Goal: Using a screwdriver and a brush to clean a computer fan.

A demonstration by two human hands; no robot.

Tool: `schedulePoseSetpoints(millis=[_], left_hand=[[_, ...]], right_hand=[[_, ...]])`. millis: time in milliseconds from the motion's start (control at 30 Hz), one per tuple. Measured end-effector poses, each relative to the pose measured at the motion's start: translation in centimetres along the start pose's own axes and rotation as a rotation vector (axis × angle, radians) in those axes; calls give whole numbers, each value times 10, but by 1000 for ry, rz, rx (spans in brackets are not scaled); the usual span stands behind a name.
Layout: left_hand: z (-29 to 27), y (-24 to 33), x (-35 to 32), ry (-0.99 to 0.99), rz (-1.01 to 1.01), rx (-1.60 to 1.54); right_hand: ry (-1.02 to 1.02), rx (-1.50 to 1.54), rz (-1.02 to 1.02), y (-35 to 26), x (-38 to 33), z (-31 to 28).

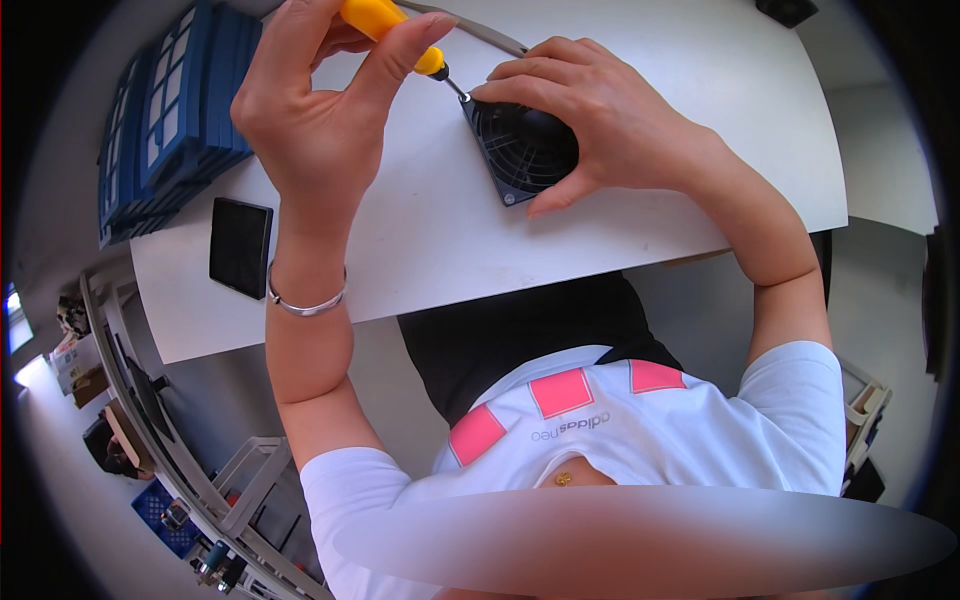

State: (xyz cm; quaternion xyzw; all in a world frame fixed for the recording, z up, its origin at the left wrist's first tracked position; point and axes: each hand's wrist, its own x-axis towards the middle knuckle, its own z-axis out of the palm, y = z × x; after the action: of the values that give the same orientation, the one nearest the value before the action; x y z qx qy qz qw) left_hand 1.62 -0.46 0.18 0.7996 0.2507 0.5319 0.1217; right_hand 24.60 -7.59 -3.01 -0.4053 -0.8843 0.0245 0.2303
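My left hand [318,115] is closed on the yellow handle of a screwdriver [374,16], its wrist wearing a silver bangle. The screwdriver slants down to the right, and its thin shaft meets the far left corner of a black square cooling fan [508,160], where a small screw head seems to sit. Over the fan's right side lies my right hand [605,112], gripping it with the fingers at the far edge and the thumb at the near edge. Another screw shows in the fan's near left corner. The right part of the fan is hidden under the palm.
The fan rests on a white table [420,240]. Left of my left forearm lies a dark phone-like slab [240,247]. Blue slotted bins or trays [175,110] stand at the table's far left. A grey rod-like thing [480,32] lies behind the screwdriver.
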Motion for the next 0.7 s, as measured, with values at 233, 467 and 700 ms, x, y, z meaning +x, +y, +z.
schedulePoseSetpoints(millis=[233, 467, 700], left_hand=[[6, -13, -3, 2, 15, -181], [10, 3, 0, -17, 104, 80], [-3, -12, 2, -150, 219, -92]], right_hand=[[-1, 35, -9, 0, 2, 2], [2, 18, -12, 0, 1, -1], [-11, 44, -3, 1, 1, -1]])
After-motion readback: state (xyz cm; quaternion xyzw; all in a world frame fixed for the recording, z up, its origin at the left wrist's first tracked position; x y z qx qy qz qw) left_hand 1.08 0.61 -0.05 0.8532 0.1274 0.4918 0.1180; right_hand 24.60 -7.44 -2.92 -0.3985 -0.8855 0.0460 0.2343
